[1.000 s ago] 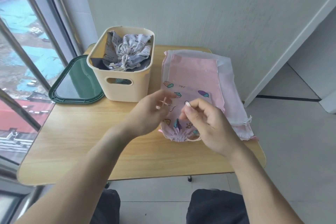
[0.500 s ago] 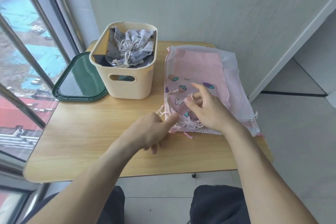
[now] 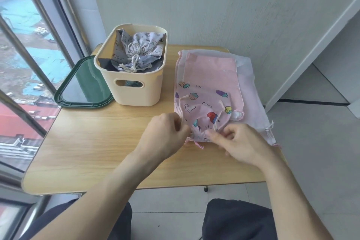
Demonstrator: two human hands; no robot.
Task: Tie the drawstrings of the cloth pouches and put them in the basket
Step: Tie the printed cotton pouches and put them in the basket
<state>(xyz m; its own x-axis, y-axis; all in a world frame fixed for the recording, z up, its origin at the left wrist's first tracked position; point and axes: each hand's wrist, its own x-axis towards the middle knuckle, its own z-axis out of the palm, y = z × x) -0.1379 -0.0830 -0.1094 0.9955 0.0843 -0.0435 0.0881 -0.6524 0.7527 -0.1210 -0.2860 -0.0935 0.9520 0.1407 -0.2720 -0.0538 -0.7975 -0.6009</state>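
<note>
In the head view, a pink printed pouch (image 3: 202, 113) is lying on top of a stack of pink and white pouches (image 3: 212, 70) at the right side of the wooden table (image 3: 101, 146), with its gathered mouth pointing toward the near edge. The left hand (image 3: 165, 134) is sitting at the left of that mouth, its fingers curled in a grip on the pale drawstring (image 3: 180, 103), which is running up from the hand over the cloth. The right hand (image 3: 239, 142) is sitting at the right of the mouth, its fingers curled and pinching the bunched cloth and cord there. The gathered mouth is lying between the two hands, touching both. A cream basket (image 3: 136, 85) is standing near the far left corner, just left of the stack, and is holding a grey pouch (image 3: 140, 48) with knotted cords. A green lid (image 3: 64, 101) is lying flat beside the basket at the left edge.
</note>
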